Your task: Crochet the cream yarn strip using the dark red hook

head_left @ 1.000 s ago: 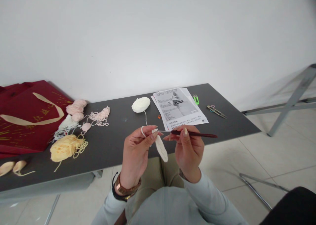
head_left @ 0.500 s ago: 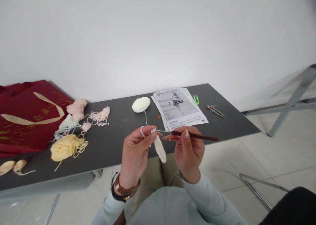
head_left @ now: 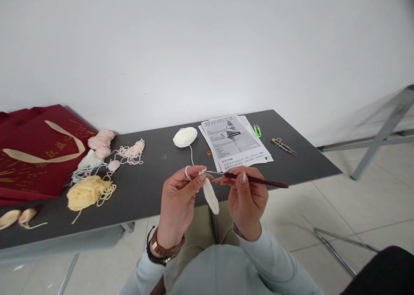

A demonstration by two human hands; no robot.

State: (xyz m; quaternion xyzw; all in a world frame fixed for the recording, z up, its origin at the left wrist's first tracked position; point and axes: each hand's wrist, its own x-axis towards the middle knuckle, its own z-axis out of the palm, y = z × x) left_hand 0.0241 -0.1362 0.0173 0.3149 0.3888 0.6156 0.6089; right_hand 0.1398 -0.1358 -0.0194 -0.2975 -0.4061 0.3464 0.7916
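Note:
Between thumb and fingers, my left hand pinches the top of a narrow white crochet piece, which hangs down over the table's front edge. White yarn loops around a left finger and runs back to a white yarn ball on the table. A crochet hook with a dark red handle lies in my right hand, closed around it in a pen-like grip. Its metal tip meets the top of the white piece at my left fingertips; the exact stitch is too small to make out.
Printed sheets, green thread snips, metal snips and a small orange ring lie on the dark table. To the left are yellow yarn, pink yarn and a red bag.
Both hands keep their grips. The hook's handle end has dipped very slightly, and the whole view has shifted a few pixels.

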